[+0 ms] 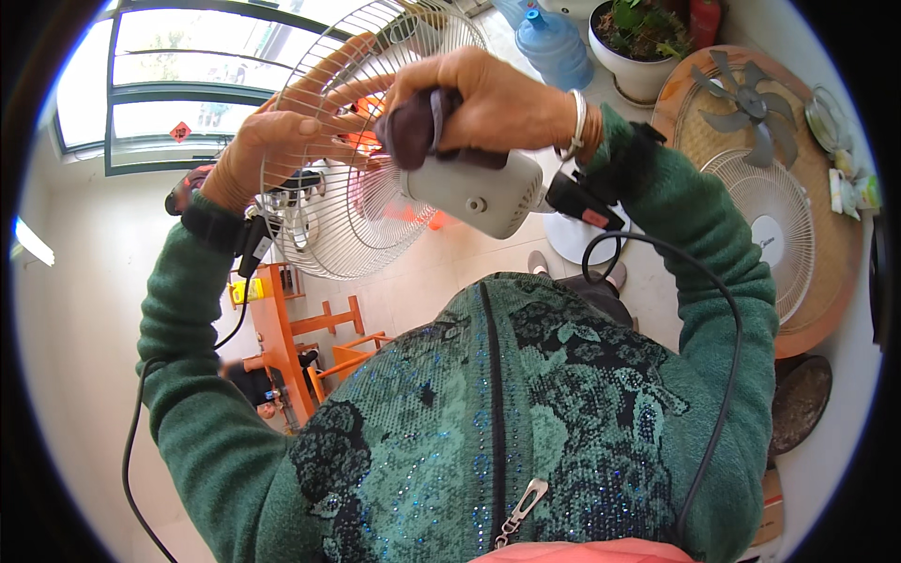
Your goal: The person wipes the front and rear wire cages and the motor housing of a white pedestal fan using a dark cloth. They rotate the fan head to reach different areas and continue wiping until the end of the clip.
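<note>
A white standing fan with its rear wire guard (373,246) and a light grey motor housing (479,193) is in front of me. My left hand (303,119) grips the guard's rim, with fingers spread across the wires. Bunched in my right hand (486,98) is a dark purple cloth (415,130), held against the guard beside the top of the housing. The grey fan blade (752,102) is off the fan and lies on a round table at the right, next to the white front guard (767,232).
The round table (841,281) with a woven top stands at my right. Beyond are a blue water bottle (552,49) and a white plant pot (623,60). The fan's round white base (584,243) is by my feet. Orange wooden furniture (278,338) and a person (250,380) are at the left.
</note>
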A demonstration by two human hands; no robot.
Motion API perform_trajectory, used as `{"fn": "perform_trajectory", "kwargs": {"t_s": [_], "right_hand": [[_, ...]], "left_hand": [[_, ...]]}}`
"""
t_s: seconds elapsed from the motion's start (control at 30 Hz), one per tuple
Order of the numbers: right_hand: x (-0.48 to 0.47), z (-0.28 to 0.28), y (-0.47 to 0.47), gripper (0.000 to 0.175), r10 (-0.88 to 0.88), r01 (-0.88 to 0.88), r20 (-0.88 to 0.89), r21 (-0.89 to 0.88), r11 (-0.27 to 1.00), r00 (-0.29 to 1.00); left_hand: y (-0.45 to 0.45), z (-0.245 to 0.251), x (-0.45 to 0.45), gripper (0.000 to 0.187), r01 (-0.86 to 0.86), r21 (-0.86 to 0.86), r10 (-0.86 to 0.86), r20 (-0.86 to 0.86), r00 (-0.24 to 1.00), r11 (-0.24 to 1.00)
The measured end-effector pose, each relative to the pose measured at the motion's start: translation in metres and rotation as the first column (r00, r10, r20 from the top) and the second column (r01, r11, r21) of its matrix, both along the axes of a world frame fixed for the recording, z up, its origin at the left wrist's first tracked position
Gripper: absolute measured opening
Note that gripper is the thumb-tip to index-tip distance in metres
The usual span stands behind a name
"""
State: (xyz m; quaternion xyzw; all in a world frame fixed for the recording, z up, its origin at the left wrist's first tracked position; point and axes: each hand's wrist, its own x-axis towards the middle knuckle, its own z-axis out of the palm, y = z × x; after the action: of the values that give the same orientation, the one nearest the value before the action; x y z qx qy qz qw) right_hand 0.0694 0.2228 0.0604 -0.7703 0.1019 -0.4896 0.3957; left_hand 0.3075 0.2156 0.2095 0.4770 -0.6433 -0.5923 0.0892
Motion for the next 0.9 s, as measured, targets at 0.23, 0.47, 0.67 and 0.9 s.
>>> {"fn": "perform_trajectory", "kwargs": {"t_s": [0.23, 0.47, 0.67, 0.9], "right_hand": [[-0.024, -0.044, -0.005, 0.030, -0.132, 0.104, 0.204, 0.141, 0.985, 0.970], [-0.093, -0.120, 0.051, 0.035, -0.508, 0.168, 0.287, 0.718, 0.675, 0.812], [-0.100, -0.119, 0.082, 0.042, -0.580, 0.193, 0.367, 0.702, 0.686, 0.727], [-0.098, -0.073, 0.030, 0.039, -0.185, 0.058, 0.150, 0.604, 0.795, 0.971]], "left_hand": [[-0.010, -0.006, 0.012, 0.116, 0.100, -0.019, -0.100, 0.025, 0.995, 0.995], [-0.031, -0.035, 0.042, 0.129, 0.154, -0.097, -0.166, -0.134, 0.977, 0.983], [0.021, -0.073, 0.079, 0.131, -0.228, -0.311, 0.167, -0.211, 0.963, 0.923], [0.126, -0.092, 0.033, 0.117, -0.226, -0.703, 0.094, -0.222, 0.971, 0.675]]}}
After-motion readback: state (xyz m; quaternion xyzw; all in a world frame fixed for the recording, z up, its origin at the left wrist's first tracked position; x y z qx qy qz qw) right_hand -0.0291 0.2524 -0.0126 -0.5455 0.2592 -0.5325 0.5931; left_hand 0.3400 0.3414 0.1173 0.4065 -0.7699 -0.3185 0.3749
